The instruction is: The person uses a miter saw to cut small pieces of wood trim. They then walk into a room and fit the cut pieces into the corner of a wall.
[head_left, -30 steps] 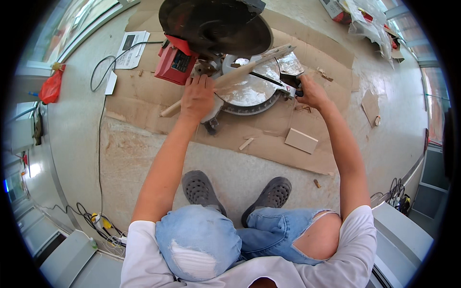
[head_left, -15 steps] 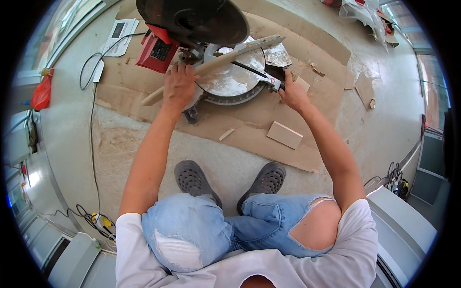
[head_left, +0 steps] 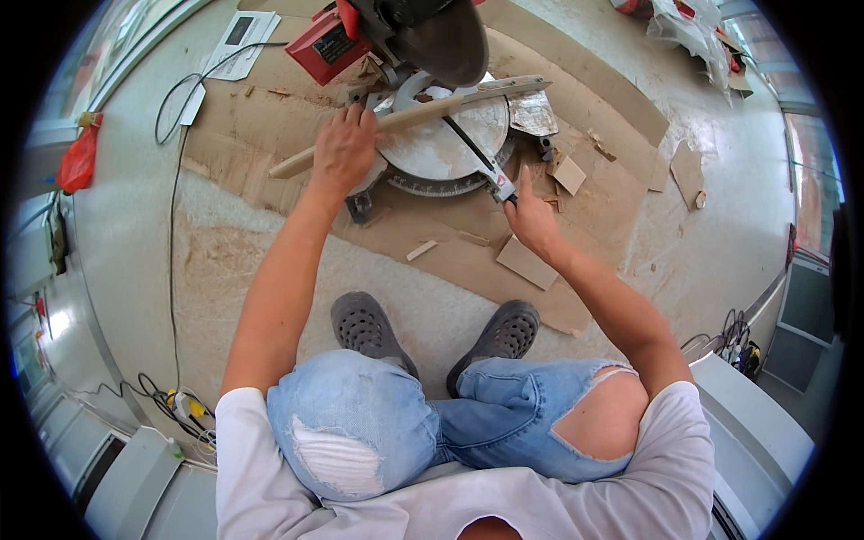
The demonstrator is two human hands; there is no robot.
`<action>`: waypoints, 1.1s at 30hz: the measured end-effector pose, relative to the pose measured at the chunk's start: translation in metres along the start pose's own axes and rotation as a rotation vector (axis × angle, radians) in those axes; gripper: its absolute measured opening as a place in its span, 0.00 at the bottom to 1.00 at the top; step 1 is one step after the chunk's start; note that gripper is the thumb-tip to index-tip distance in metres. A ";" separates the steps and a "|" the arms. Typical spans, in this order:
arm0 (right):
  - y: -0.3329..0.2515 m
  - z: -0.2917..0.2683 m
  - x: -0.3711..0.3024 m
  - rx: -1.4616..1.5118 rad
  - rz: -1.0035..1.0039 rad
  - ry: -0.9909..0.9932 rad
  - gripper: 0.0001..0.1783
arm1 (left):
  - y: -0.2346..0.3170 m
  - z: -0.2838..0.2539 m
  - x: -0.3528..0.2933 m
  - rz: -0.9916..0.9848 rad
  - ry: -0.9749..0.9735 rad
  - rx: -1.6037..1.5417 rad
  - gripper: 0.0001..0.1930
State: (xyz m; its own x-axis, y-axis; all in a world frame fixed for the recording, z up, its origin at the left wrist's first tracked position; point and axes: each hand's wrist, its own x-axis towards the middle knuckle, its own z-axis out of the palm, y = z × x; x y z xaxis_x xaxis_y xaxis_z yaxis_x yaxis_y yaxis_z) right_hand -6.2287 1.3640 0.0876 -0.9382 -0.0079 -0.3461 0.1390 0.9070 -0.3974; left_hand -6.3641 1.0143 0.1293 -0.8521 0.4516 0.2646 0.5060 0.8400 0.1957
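A miter saw (head_left: 447, 139) with a round, dusty metal turntable stands in front of me, its red motor housing (head_left: 326, 47) and dark blade (head_left: 450, 49) raised above the table. A long wooden strip (head_left: 430, 112) lies across the turntable, sticking out to the left. My left hand (head_left: 346, 148) is closed over the strip left of the turntable. At the near right, my right hand (head_left: 535, 223) grips the end of the saw's turntable arm (head_left: 500, 185), its index finger stretched forward. The palm hides part of the grip.
Flattened cardboard (head_left: 441, 234) lies under the saw, with wood offcuts (head_left: 526, 261) and splinters on it. A black cable (head_left: 173, 261) runs along the floor at left. A red bag (head_left: 79, 160) hangs at far left. My grey clogs (head_left: 364, 326) are near the cardboard's edge.
The turntable arm has swung left and nearer to me with my right hand on it. The raised saw head has turned to the right. My left hand stays on the strip.
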 end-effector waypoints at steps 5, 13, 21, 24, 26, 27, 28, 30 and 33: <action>0.004 0.006 0.000 -0.011 0.000 0.024 0.46 | -0.005 -0.002 0.002 0.042 -0.012 0.003 0.14; 0.039 -0.087 0.005 0.234 0.023 -0.080 0.26 | -0.011 -0.004 0.000 0.066 -0.048 -0.009 0.12; -0.087 -0.364 0.089 0.251 -0.343 0.497 0.22 | -0.009 -0.003 0.003 0.088 -0.037 -0.018 0.12; -0.214 -0.412 0.128 0.101 -0.634 0.427 0.26 | -0.003 -0.003 0.007 0.094 -0.023 -0.013 0.11; -0.280 -0.393 0.143 -0.092 -0.768 0.263 0.30 | -0.006 -0.005 0.000 0.086 -0.017 -0.007 0.11; -0.298 -0.392 0.183 -0.291 -0.828 0.281 0.31 | -0.008 -0.005 0.001 0.088 -0.006 -0.012 0.11; -0.319 -0.374 0.174 -0.373 -0.725 0.249 0.31 | -0.014 -0.007 -0.006 0.074 -0.007 -0.009 0.11; -0.318 -0.371 0.203 -0.351 -0.679 0.186 0.28 | -0.015 -0.005 -0.008 0.046 0.023 -0.041 0.11; -0.311 -0.361 0.179 -0.043 -0.605 0.111 0.22 | -0.019 -0.007 -0.013 0.028 0.002 -0.059 0.11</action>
State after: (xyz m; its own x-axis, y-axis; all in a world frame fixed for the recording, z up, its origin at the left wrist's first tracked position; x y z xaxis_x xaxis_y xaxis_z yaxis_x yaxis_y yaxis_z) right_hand -6.5540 1.2330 0.4563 -0.8745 -0.4845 0.0219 -0.4391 0.7717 -0.4601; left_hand -6.3618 0.9903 0.1287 -0.8372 0.4741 0.2727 0.5368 0.8077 0.2438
